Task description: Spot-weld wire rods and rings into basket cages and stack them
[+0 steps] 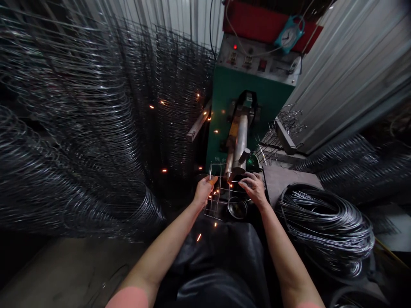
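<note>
My left hand (204, 191) is closed on the left side of a small wire rack (218, 202), with something orange at its fingertips. On the other side my right hand (253, 187) pinches the end of a thin metal wire (235, 182). The wire's far end meets the rack under the electrode tips of a green spot welder (239, 158). Sparks glow at that contact and fly off to the left and downward. The rack's lower wires hang over a round dish (237, 208).
Tall stacks of wire frames (105, 119) crowd the left. A coil of wire rings (327, 222) lies at the right beside a flat board (289, 177). A metal bar (197, 124) juts out left of the welder. A blue clock (289, 36) hangs on top.
</note>
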The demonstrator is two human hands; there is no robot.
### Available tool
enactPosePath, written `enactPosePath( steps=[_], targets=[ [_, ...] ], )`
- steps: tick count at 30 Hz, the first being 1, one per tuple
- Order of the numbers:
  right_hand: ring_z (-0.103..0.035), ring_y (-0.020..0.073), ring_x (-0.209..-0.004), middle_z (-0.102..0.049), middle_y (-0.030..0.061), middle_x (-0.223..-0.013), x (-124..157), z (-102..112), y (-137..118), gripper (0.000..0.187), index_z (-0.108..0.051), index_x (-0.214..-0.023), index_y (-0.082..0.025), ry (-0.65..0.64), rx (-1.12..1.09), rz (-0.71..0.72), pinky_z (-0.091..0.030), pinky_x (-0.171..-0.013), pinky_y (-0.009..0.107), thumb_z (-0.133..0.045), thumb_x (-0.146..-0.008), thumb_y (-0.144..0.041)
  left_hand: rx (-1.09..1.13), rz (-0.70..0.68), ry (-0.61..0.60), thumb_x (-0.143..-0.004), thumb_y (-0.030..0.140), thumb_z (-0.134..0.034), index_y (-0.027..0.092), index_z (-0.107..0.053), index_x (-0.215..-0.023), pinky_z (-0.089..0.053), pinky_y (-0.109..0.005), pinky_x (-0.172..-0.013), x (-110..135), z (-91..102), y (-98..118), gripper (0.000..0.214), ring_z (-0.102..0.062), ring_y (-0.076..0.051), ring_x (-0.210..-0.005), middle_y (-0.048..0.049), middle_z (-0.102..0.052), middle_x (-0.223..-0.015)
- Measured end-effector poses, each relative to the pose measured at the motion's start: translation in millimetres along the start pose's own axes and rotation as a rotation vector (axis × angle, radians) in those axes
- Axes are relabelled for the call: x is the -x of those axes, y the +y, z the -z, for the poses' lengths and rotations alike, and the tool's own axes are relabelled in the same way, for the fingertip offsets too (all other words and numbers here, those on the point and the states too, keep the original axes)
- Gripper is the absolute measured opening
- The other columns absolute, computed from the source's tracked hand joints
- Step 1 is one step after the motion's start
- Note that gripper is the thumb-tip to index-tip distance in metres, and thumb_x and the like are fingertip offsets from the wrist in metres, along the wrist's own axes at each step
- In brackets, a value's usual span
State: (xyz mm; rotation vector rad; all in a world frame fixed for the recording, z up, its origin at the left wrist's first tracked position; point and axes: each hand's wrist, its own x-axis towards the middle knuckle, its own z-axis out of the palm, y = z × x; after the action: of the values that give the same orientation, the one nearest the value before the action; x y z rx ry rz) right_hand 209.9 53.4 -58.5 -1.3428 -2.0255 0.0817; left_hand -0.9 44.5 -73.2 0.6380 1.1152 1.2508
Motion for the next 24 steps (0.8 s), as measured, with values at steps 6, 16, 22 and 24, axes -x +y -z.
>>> enactPosePath(
  steps=[6,16,22,24],
  targets=[
    [-0.044,0.0240,-0.097,-0.064,0.0030,-0.104,3,6,-10,0.020,-0.070,-0.074,-0.025,-0.026,0.023,0.005,-0.039,-0.087,0.040,-0.056,-0.081,-0.038,-0.020,0.002,-0.021,-0.056,0.045,-0.072,0.014,-0.060,-0.083,-0.018,-0.018,-0.039,0,7.1,-3,0.042,-0.030,-0.004,-0.039,0.0084,-0.038,-0.046],
    [-0.047,0.0242,-0.111,-0.056,0.0077,-0.118,48,55,-29,0.031,-0.063,-0.105,-0.023,0.084,-0.165,-0.120,-0.038,-0.095,0.043,-0.057,-0.079,-0.041,-0.049,0.010,-0.111,-0.058,0.048,-0.068,0.013,-0.057,-0.092,-0.022,-0.015,-0.037,32,39.9,-10,0.050,-0.026,-0.003,-0.036,0.0112,-0.034,-0.044],
    [-0.055,0.0241,-0.104,-0.059,0.0105,-0.113,150,95,9,0.045,-0.050,-0.122,-0.021,0.120,-0.082,-0.370,-0.043,-0.090,0.044,-0.049,-0.078,-0.026,0.074,0.259,-0.271,-0.075,0.039,-0.058,0.012,-0.057,-0.106,-0.050,-0.030,-0.055,63,102.4,-6,0.041,-0.030,-0.004,-0.037,0.0104,-0.035,-0.045],
    [-0.050,0.0267,-0.112,-0.054,0.0130,-0.121,176,83,5,0.059,-0.045,-0.128,-0.019,-0.052,0.004,-0.257,-0.040,-0.093,0.046,-0.052,-0.070,-0.021,0.163,0.384,-0.351,-0.082,0.041,-0.049,0.011,-0.057,-0.110,-0.052,-0.037,-0.058,73,109.7,-4,0.042,-0.028,-0.005,-0.037,0.0096,-0.034,-0.044]
  ],
)
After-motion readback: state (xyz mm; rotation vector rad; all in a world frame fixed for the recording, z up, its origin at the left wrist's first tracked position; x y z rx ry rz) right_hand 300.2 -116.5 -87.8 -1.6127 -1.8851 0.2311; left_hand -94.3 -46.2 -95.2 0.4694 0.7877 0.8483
